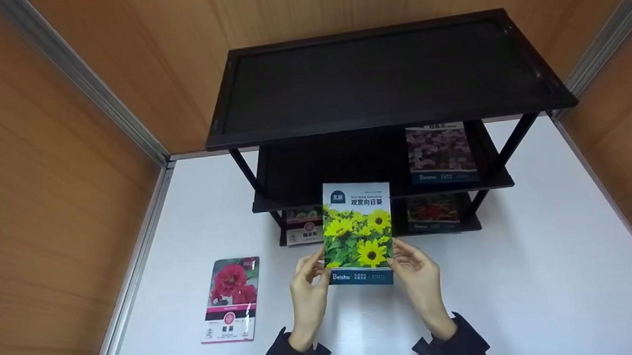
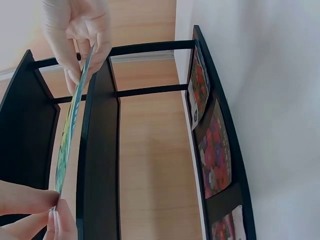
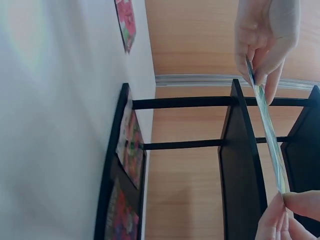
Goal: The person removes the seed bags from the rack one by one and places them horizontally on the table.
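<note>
A seed packet [image 1: 357, 235] printed with yellow sunflowers stands upright in front of the black shelf, its picture side toward the head camera. My left hand [image 1: 309, 297] pinches its lower left edge between thumb and fingers. On the opposite edge, my right hand [image 1: 420, 283] pinches it at about the same height. Seen edge-on in the left wrist view, the sunflower packet [image 2: 72, 125] is thin and nearly flat, with left fingers [image 2: 30, 207] at its near edge. The right wrist view likewise shows the packet [image 3: 270, 137] spanning both hands.
The three-tier black shelf [image 1: 386, 79] stands against the wooden back wall. A pink-flower packet [image 1: 440, 155] leans on its middle tier at right. Several packets, including a red-flower one [image 1: 433, 212], occupy the bottom tier. A hollyhock-like pink packet [image 1: 230, 300] lies on the white table at left.
</note>
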### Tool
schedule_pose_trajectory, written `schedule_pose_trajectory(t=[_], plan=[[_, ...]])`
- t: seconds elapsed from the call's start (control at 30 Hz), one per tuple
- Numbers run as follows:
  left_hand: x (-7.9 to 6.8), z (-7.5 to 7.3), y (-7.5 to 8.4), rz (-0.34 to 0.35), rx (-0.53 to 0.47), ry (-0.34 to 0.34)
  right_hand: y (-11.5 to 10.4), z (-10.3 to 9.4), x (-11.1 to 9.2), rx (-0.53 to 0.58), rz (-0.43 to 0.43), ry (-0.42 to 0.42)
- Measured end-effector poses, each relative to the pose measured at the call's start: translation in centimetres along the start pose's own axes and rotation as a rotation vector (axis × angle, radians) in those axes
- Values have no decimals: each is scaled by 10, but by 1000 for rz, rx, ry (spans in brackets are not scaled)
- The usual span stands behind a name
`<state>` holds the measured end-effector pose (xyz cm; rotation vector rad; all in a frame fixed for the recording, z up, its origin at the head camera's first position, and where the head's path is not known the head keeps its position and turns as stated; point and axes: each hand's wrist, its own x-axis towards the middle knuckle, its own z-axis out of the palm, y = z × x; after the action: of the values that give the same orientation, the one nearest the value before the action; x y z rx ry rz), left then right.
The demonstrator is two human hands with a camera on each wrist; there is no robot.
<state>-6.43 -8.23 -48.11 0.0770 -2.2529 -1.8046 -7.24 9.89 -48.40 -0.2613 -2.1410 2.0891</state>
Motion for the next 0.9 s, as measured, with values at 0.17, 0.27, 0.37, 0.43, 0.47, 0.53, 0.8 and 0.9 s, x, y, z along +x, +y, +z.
schedule_pose_trajectory(t=[0.17, 0.27, 0.37, 0.43, 0.47, 0.53, 0.8, 0.9], plan=[[-4, 0, -4, -21, -1, 17, 5, 1, -4, 2, -5, 7], [-7, 0, -6, -40, 5, 28, 9, 2, -6, 13, -4, 11], [-10, -1, -8, -66, 6, 34, 14, 3, -8, 8, 6, 17], [-12, -2, -10, -84, 9, 41, 16, 4, -10, -9, 16, 19], [-13, -2, -11, -89, 9, 42, 18, 4, -10, -21, 22, 21], [-14, -3, -13, -104, 7, 47, 20, 5, -12, -34, 35, 22], [-21, -7, -22, -150, 17, 44, 24, 8, -20, -27, 92, 10], [-22, -8, -25, -173, 18, 49, 26, 10, -22, -24, 88, -2]])
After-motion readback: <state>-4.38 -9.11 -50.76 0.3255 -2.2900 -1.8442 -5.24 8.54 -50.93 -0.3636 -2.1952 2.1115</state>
